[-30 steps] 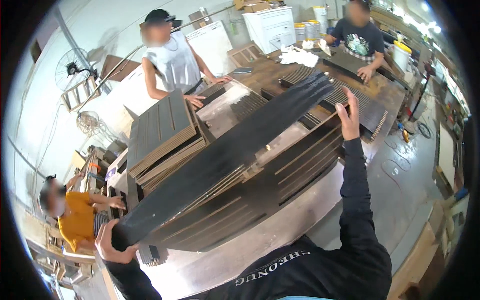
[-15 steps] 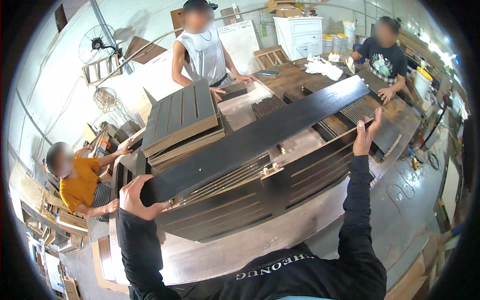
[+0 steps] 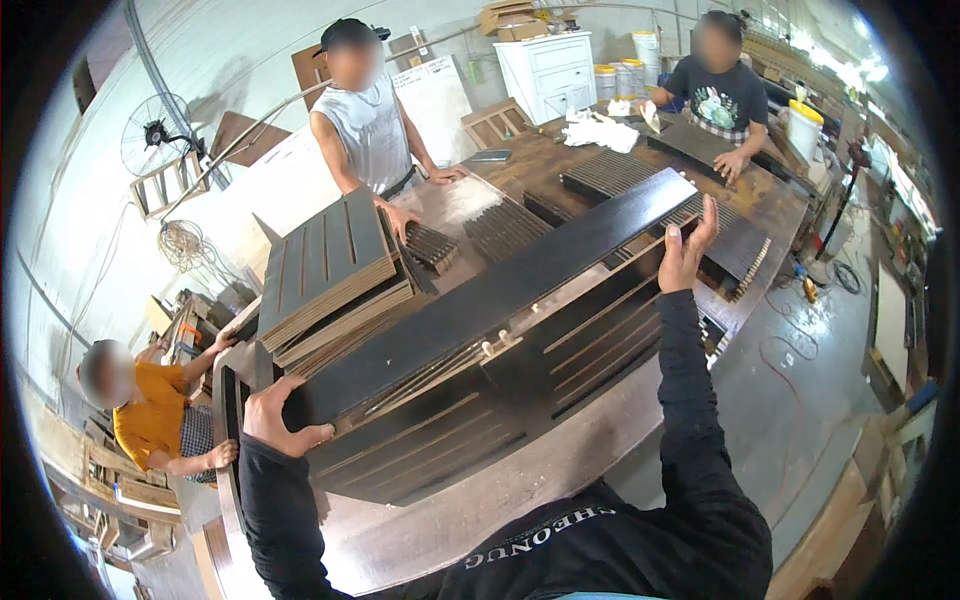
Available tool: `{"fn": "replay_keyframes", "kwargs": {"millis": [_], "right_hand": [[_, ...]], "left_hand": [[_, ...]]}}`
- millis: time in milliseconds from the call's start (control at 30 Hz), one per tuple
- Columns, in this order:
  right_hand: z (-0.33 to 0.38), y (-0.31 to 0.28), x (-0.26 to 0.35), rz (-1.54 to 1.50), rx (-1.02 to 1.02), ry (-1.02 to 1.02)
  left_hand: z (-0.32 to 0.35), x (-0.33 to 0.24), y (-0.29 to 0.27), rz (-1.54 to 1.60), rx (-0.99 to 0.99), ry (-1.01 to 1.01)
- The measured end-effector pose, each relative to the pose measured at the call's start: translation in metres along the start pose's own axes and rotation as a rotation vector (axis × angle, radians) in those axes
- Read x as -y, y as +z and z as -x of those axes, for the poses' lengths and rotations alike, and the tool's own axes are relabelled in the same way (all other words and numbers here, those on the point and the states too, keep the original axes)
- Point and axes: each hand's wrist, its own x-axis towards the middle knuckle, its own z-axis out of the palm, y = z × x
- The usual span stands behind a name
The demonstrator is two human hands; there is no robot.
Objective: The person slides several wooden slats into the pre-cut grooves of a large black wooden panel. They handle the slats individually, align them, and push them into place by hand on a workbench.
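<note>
A long, smooth dark board (image 3: 500,280) slants across a low frame whose front is a dark slotted panel (image 3: 430,445). My left hand (image 3: 278,418) is curled around the board's left end, thumb at the front and fingers over the far side. At the other end, my right hand (image 3: 690,245) is open with its fingers stretched upward, its palm beside the right ends of the board and panel. Small pale dowel pegs (image 3: 497,345) stick up along the panel's top edge. Part of the frame's inside is hidden beneath the board.
Beyond the board stands a stack of grooved dark panels (image 3: 335,260). Several slatted strips (image 3: 505,232) lie on the worktable (image 3: 500,520), near a white cloth (image 3: 600,130). Co-workers stand at the left (image 3: 155,415), far side (image 3: 365,120) and far right (image 3: 715,90).
The board's right end has come down closer to my right hand, and the whole view has shifted. Across the table, the co-worker's hand now rests on a ridged bundle of strips.
</note>
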Motion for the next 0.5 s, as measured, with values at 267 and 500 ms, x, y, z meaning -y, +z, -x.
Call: {"fn": "replay_keyframes", "kwargs": {"millis": [267, 500], "right_hand": [[0.001, 0.003, -0.004, 0.007, -0.046, -0.059], [0.0, 0.001, -0.001, -0.007, -0.016, -0.036]], "left_hand": [[0.01, -0.009, 0.001, -0.027, -0.066, -0.102], [0.013, -0.028, 0.002, -0.091, -0.232, 0.014]]}}
